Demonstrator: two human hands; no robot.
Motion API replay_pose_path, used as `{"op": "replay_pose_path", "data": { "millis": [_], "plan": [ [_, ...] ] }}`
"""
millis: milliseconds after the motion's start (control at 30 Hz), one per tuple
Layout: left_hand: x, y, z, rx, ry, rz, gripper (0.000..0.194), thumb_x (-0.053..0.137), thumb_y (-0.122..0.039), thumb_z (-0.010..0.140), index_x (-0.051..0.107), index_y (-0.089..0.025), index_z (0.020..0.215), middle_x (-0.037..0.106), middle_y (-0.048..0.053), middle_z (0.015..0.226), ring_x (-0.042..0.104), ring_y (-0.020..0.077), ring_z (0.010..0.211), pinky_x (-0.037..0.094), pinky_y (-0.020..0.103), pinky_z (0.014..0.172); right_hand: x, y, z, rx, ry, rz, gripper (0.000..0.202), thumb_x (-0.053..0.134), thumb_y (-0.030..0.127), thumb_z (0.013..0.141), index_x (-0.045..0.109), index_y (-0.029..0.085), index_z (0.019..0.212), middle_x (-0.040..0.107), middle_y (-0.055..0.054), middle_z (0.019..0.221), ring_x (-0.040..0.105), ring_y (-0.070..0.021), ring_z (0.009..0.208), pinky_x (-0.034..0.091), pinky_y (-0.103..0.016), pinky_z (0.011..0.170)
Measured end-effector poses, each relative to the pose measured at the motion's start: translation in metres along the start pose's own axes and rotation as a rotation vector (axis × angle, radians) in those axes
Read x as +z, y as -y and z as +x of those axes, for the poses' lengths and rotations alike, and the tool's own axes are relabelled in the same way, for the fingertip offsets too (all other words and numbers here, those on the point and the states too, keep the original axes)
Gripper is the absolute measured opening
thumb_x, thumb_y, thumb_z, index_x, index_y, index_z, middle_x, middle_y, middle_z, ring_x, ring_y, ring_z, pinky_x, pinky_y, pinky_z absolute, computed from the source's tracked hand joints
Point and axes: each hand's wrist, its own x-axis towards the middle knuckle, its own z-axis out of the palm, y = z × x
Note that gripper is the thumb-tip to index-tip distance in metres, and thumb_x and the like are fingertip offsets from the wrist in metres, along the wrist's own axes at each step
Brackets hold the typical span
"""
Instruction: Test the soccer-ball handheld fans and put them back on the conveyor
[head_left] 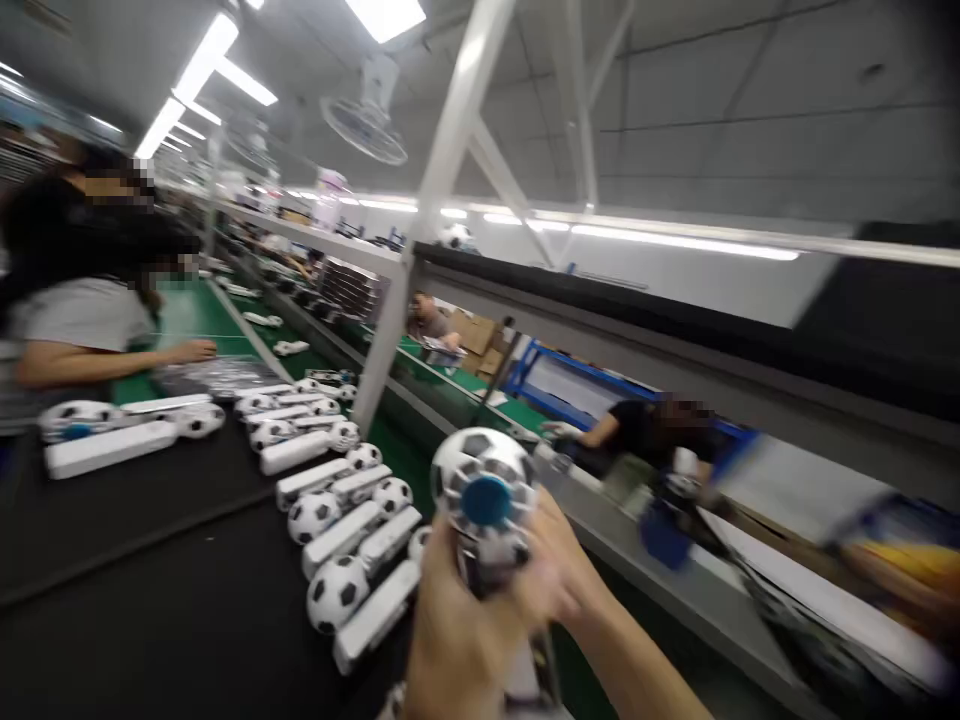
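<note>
Right in front of me is a white and black soccer-ball handheld fan, with a blue round centre and radial slots facing me. My left hand is closed around it just below the ball head. My right hand is closed on it from the right side, its fingers blurred and partly hidden. To the left, a row of similar soccer-ball fans with white handles lies on the black work surface.
Another person works at the left beside clear plastic bags. A slanted white post rises close ahead. Beyond it runs a green conveyor. Two more people sit across the line, near a blue rack.
</note>
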Motion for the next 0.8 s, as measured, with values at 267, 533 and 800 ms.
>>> {"op": "replay_pose_path", "data": {
  "millis": [267, 533, 800],
  "plan": [
    [0.039, 0.015, -0.042, -0.144, 0.004, 0.140, 0.019, 0.078, -0.027, 0.069, 0.068, -0.013, 0.078, 0.068, 0.003, 0.072, 0.064, 0.0175, 0.061, 0.055, 0.028, 0.059, -0.021, -0.005, -0.156, -0.114, -0.022, -0.243, 0.062, 0.068, 0.027, 0.091, 0.042, 0.025, 0.148, 0.056, -0.007, 0.134, 0.053, -0.0269, 0.124, 0.044, -0.040, 0.105],
    [0.064, 0.041, -0.068, -0.285, 0.211, 0.202, 0.018, 0.076, -0.027, 0.072, 0.068, -0.013, 0.067, 0.067, 0.004, 0.067, 0.065, 0.0191, 0.062, 0.056, 0.029, 0.056, -0.035, -0.031, -0.217, -0.120, -0.213, -0.377, 0.038, 0.060, 0.021, 0.094, 0.054, 0.022, 0.132, 0.064, -0.004, 0.105, 0.061, -0.0227, 0.095, 0.053, -0.034, 0.082],
    [0.081, 0.078, -0.098, -0.156, 0.139, 0.322, 0.015, 0.076, -0.024, 0.070, 0.066, -0.014, 0.065, 0.066, 0.002, 0.066, 0.065, 0.0180, 0.064, 0.055, 0.028, 0.059, -0.045, -0.056, -0.258, -0.174, -0.380, -0.663, 0.045, 0.060, 0.016, 0.092, 0.052, 0.023, 0.136, 0.064, -0.008, 0.120, 0.062, -0.0277, 0.107, 0.051, -0.041, 0.092]
  ]
}}
